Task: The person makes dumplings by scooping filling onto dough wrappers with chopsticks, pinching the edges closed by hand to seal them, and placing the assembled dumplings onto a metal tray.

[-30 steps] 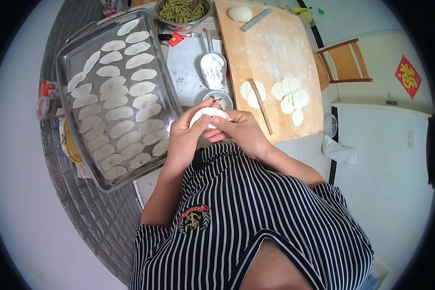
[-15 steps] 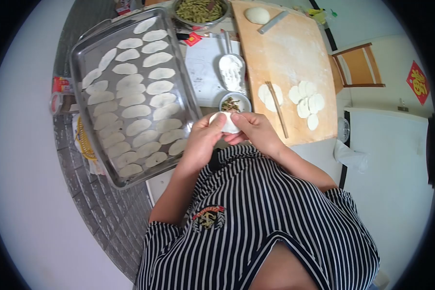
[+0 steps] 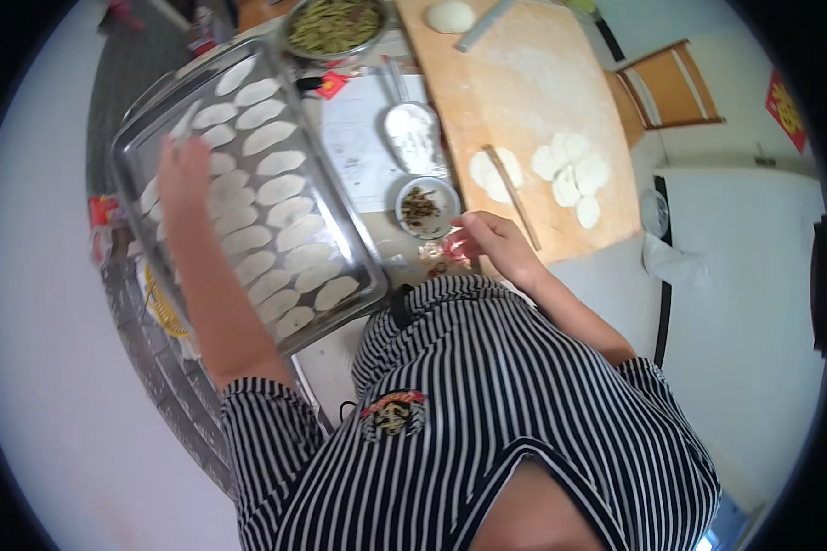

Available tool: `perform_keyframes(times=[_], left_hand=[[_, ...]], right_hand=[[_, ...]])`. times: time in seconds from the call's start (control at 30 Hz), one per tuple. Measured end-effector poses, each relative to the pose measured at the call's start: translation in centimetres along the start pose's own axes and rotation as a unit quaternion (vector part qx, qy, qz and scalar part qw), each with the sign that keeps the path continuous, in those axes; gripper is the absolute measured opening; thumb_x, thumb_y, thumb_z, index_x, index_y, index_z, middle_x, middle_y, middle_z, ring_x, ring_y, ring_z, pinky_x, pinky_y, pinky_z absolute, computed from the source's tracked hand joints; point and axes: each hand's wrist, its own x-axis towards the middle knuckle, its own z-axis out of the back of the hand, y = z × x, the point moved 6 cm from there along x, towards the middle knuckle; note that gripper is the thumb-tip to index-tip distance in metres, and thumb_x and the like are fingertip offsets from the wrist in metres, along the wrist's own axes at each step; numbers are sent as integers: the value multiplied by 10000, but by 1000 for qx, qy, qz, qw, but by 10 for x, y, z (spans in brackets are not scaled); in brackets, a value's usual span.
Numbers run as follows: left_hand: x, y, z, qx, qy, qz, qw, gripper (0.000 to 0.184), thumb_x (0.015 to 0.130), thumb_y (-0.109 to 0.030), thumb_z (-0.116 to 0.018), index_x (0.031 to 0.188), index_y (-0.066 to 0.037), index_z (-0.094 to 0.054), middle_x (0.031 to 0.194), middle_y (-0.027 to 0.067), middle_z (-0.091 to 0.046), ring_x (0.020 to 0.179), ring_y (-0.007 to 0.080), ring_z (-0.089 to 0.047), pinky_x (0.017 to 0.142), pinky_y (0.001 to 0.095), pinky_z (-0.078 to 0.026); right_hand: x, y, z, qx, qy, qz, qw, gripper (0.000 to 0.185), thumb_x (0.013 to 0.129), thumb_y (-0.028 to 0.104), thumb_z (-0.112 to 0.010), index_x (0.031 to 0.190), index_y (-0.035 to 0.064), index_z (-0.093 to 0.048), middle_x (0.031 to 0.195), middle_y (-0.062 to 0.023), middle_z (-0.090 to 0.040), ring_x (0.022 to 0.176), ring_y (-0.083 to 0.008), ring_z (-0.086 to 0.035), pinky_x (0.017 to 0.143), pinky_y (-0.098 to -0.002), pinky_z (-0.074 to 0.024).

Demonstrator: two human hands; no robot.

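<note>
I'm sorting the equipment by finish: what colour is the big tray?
The tray is silvery grey, seen best in the head view.

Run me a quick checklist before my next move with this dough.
1. Right hand free: looks ok, nothing visible in it.
2. Left hand empty: cannot tell, it is blurred over the tray.
3. Gaps on the tray: not ok, some folded dough pieces touch or overlap.
4. Filling available: ok, some in the bowl.
5. Dough rounds available: ok, a cluster on the board.
6. Chopsticks off the dough: not ok, lying across rounds.
</note>
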Motion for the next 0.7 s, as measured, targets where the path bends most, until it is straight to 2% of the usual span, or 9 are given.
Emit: perform_keyframes(times=[0.03, 0.07, 0.17, 0.27, 0.3, 0.37, 0.47, 0.63, 0.7], left_hand=[[13, 19, 10, -377, -128, 163, 903, 483, 991, -202, -526, 1359, 59, -355, 1293, 171, -525, 1108, 251, -598, 1016, 360, -475], [14, 16, -8, -379, -115, 167, 903, 483, 991, -202, -526, 1359, 59, -355, 1293, 171, -525, 1108, 251, -598, 1016, 360, -475], [-22, -9, -53, -327, -120, 86, 933, 439, 972, -203, -551, 1301, 73, -458, 1209, 146, -572, 1079, 232, -602, 983, 346, -485], [-76, -19, -141, -312, 2, 151, 938, 368, 947, -146, -584, 1237, 69, -516, 1123, 132, -618, 1039, 213, -618, 937, 329, -506], [-101, -35, -169, -278, 16, 174, 945, 349, 939, -126, -594, 1223, 66, -530, 1103, 128, -627, 1024, 203, -623, 918, 322, -513], [-131, -23, -211, -259, 69, 194, 944, 324, 921, -96, -613, 1209, 44, -558, 1071, 106, -645, 998, 178, -634, 881, 299, -511], [-163, -20, -262, -164, 169, 172, 956, 208, 901, -96, -645, 1086, -1, -648, 973, 62, -677, 888, 135, -634, 802, 251, -488], [-188, -18, -339, -64, 265, 118, 955, 155, 880, -133, -668, 957, 0, -686, 917, 53, -688, 796, 103, -603, 737, 238, -476], [-187, -10, -368, 9, 304, 97, 948, 166, 837, -145, -690, 906, 5, -678, 863, 78, -686, 770, 141, -623, 721, 272, -491]], right_hand=[[-4, 6, 10, -49, -54, 29, 997, 359, 991, 307, -526, 1074, -24, -635, 859, -66, -677, 756, -117, -630, 719, -259, -512], [0, -2, 25, -45, -68, 26, 996, 359, 991, 307, -526, 1074, -24, -635, 859, -66, -677, 756, -117, -630, 719, -259, -512], [15, -33, 82, -107, -222, 47, 968, 246, 926, 235, -611, 956, -2, -672, 708, -58, -650, 626, -107, -608, 632, -265, -496], [25, -37, 135, -283, -334, 47, 898, 306, 862, 304, -663, 958, 14, -655, 890, -108, -677, 815, -233, -662, 748, -361, -513], [28, -34, 142, -281, -338, 43, 897, 306, 862, 304, -663, 958, 14, -655, 890, -108, -677, 815, -233, -662, 748, -361, -513], [31, -33, 149, -373, -326, -63, 866, 368, 813, 358, -687, 976, 36, -621, 1024, -141, -624, 993, -298, -615, 838, -406, -491], [35, -41, 146, -391, -277, -93, 873, 388, 790, 372, -695, 973, 47, -587, 1052, -156, -570, 1045, -308, -572, 871, -398, -477], [44, -67, 148, -396, -256, -16, 882, 340, 796, 339, -693, 920, 40, -589, 988, -152, -584, 1001, -307, -573, 860, -393, -476], [43, -71, 149, -371, -243, -4, 896, 321, 798, 320, -694, 907, 38, -589, 970, -148, -586, 978, -308, -575, 860, -392, -475]])
